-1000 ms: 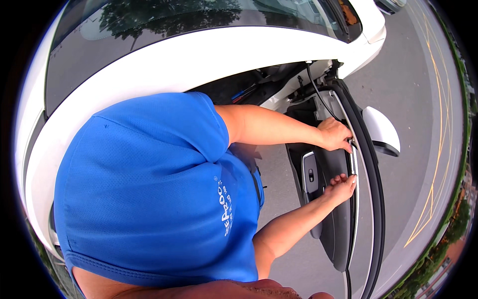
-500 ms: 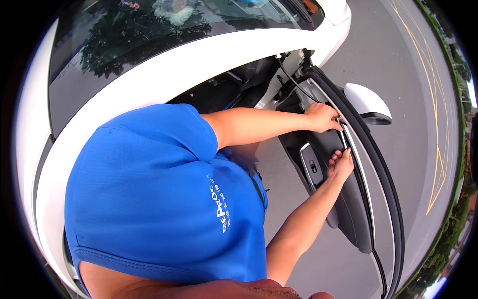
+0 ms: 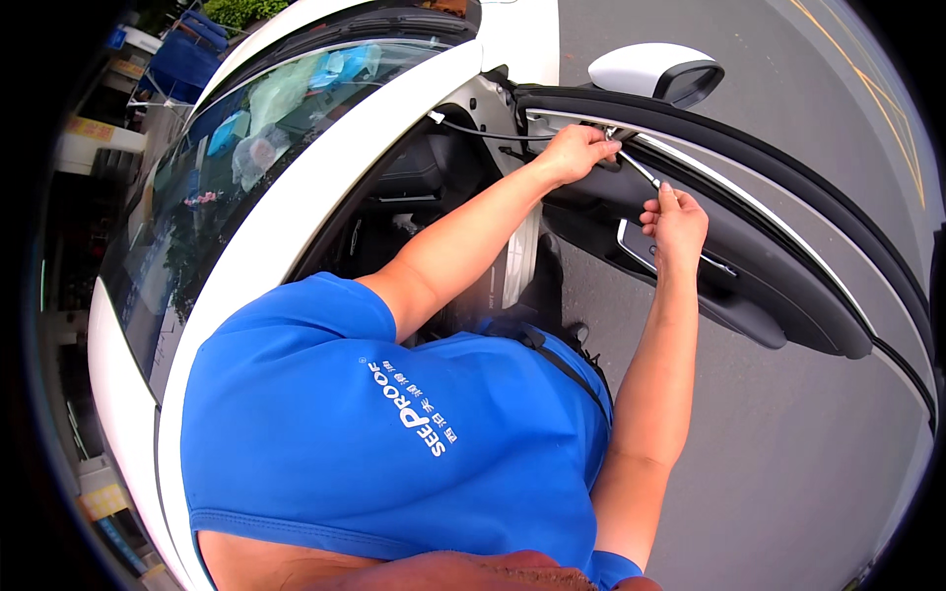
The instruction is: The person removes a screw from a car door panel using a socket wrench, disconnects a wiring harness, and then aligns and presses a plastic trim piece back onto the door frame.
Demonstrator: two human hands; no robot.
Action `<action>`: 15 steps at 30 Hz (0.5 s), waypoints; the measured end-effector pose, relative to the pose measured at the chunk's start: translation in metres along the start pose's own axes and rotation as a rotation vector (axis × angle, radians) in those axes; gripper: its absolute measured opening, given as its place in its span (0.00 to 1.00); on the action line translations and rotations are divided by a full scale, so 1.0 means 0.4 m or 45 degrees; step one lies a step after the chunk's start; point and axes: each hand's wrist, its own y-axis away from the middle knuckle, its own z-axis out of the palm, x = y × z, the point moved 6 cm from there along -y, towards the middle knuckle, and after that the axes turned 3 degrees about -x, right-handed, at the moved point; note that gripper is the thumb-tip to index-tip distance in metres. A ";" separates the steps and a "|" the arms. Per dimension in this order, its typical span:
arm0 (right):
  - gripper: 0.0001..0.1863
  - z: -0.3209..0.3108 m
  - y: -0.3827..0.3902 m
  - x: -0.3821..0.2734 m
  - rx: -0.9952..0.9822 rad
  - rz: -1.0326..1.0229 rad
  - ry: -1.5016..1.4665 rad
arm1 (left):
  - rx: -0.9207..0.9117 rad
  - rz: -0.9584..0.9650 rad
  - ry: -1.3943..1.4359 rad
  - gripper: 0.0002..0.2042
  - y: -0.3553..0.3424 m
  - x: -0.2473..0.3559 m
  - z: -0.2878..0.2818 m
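A slim silver rod-like tool slants from near the top inner edge of the open car door. My left hand is closed round the tool's upper end beside the window strip, its fingertips partly hiding what is there. My right hand grips the tool's lower end, thumb along it and fingers curled. Below my hands is the black door panel with its switch plate. A black cable runs between the car body and the door. My blue shirt fills the lower left.
The white car body, with its windscreen and plastic-wrapped items behind the glass, stands at left. A white side mirror sticks out beyond the door. Grey pavement lies below the door. A blue folded object and greenery are at the upper left.
The view has swung, bringing the door higher and more crosswise. The silver tool now angles inward from the door edge, and my right hand has moved up with its end.
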 end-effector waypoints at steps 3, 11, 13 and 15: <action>0.14 0.031 0.029 -0.051 0.121 -0.177 0.035 | 0.000 0.059 0.172 0.15 -0.008 -0.023 0.006; 0.11 0.114 0.087 -0.154 0.289 -0.713 0.295 | -0.155 0.126 0.534 0.16 -0.029 -0.018 0.020; 0.11 0.120 0.083 -0.168 0.372 -0.701 0.328 | -0.202 0.122 0.617 0.16 -0.034 -0.018 0.017; 0.11 0.114 0.057 -0.165 0.409 -0.735 0.356 | -0.255 0.120 0.619 0.16 -0.033 -0.018 0.017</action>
